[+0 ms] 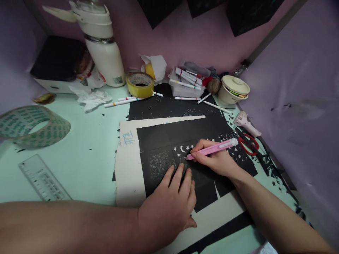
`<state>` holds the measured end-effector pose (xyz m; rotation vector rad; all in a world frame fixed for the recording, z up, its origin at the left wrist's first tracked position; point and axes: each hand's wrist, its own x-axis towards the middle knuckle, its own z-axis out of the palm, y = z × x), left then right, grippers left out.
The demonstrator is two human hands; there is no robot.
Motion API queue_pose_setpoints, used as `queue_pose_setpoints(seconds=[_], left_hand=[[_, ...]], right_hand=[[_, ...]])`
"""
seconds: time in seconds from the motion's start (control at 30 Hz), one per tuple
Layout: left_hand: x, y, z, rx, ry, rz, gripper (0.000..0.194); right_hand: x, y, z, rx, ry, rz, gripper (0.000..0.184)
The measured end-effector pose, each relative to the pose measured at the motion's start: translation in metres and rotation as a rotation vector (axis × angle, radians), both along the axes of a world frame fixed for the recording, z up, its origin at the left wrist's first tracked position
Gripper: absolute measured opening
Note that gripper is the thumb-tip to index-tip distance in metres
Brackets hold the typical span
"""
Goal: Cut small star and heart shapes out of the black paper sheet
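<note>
My right hand is closed around a pink craft knife, its tip resting on a sheet of black paper near small cut-out moon and star shapes. My left hand lies flat on the same black paper, fingers stretched out, pressing it down. The black paper rests on a cream cardboard sheet that bears blue handwriting.
A clear ruler and a tape roll lie at left. At the back stand a white flask, yellow tape, a box of markers and a lidded bowl. Red scissors lie at right. Black paper scraps are scattered about.
</note>
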<state>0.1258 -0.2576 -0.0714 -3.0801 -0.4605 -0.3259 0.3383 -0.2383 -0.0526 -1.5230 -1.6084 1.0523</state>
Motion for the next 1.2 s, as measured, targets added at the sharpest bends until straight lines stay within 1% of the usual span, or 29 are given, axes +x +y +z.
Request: queue_pose_setpoints(seconds=[0.27, 0.5, 0.7, 0.9, 1.07, 1.2], left_hand=[[0.0, -0.0016, -0.0018, 0.012, -0.014, 0.005, 0.075], [-0.0004, 0.0, -0.0052, 0.027, -0.027, 0.005, 0.077], [0.0, 0.0012, -0.0065, 0.028, -0.018, -0.003, 0.075], [-0.0005, 0.0018, -0.0043, 0.028, -0.013, -0.003, 0.077], [0.0007, 0.0026, -0.0024, 0.034, -0.019, 0.001, 0.077], [0.0012, 0.0019, -0.0025, 0.033, -0.018, -0.004, 0.077]], right_hand=[[-0.0013, -0.001, -0.0033, 0.017, 0.023, -0.013, 0.008], [-0.0025, -0.0023, -0.0072, -0.002, 0.033, -0.022, 0.011], [-0.0024, -0.002, -0.0074, 0.068, 0.065, -0.077, 0.01], [-0.002, -0.0024, -0.0047, 0.045, 0.023, -0.024, 0.011], [-0.0035, -0.0028, -0.0038, 0.013, 0.045, -0.017, 0.011], [-0.0033, -0.0027, -0.005, 0.023, 0.04, -0.01, 0.011]])
